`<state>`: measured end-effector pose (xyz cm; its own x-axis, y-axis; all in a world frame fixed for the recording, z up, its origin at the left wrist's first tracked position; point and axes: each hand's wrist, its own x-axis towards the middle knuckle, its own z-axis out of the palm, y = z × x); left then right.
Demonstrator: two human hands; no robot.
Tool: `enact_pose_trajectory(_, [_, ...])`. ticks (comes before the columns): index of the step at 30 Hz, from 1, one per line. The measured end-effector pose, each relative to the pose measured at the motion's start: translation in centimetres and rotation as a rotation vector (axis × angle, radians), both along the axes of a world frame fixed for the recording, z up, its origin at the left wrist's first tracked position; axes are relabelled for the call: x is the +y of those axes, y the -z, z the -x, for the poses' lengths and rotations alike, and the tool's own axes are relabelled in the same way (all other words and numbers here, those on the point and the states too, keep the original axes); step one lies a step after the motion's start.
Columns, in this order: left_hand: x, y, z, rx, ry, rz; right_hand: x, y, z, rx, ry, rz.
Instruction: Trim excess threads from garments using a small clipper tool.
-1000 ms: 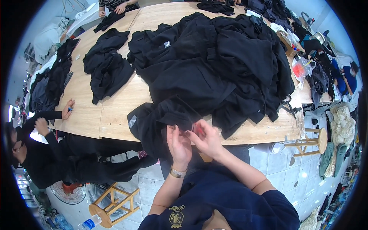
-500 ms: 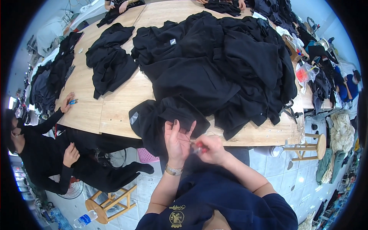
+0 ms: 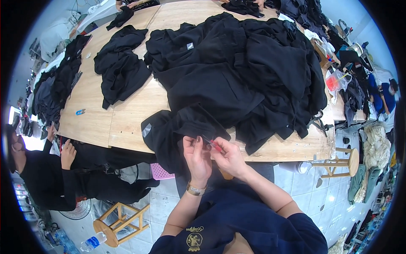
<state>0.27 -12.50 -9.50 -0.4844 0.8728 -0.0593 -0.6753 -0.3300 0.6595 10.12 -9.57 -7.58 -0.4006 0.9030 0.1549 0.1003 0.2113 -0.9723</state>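
Observation:
A black garment with a small grey-white patch lies over the near edge of the wooden table. My left hand, with a watch on its wrist, is closed on the garment's upturned edge, thumb and fingers pinching the cloth. My right hand grips small red-handled thread snips. Their tips are at the cloth close to the left fingertips; whether the blades touch a thread is too small to tell. Just beyond is a large heap of black garments.
Blue snips and more black garments lie on the wooden table to the left. A co-worker in black sits at left. Stools stand on both sides. A plastic cup with red drink is at right.
My right hand has brought the snips up and leftward to the cloth at my left fingertips. The co-worker at left has left the blue snips on the table and drawn that hand back.

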Motion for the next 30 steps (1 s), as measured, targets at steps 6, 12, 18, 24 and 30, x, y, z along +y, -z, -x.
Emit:
enact_pose_trajectory(6, [0.2, -0.1, 1.2, -0.19, 0.12, -0.008, -0.8, -0.6, -1.2, -0.011, -0.258, -0.395])
enact_pose_trajectory(12, [0.1, 0.0, 1.7, -0.299, 0.152, -0.012, -0.1, 0.5, -1.6, -0.154, -0.006, -0.31])
enact_pose_trajectory(18, [0.0, -0.1, 1.4, -0.271, 0.129, 0.001, 0.8, 1.4, -1.4, -0.319, 0.117, -0.464])
enact_pose_trajectory(24, [-0.2, 0.1, 1.2, -0.243, 0.131, -0.035, 1.0, 1.5, -1.3, -0.423, 0.122, -0.565])
enact_pose_trajectory(30, [-0.2, -0.2, 1.1, -0.191, 0.118, -0.011, 1.1, 1.0, -1.2, -0.439, 0.127, -0.583])
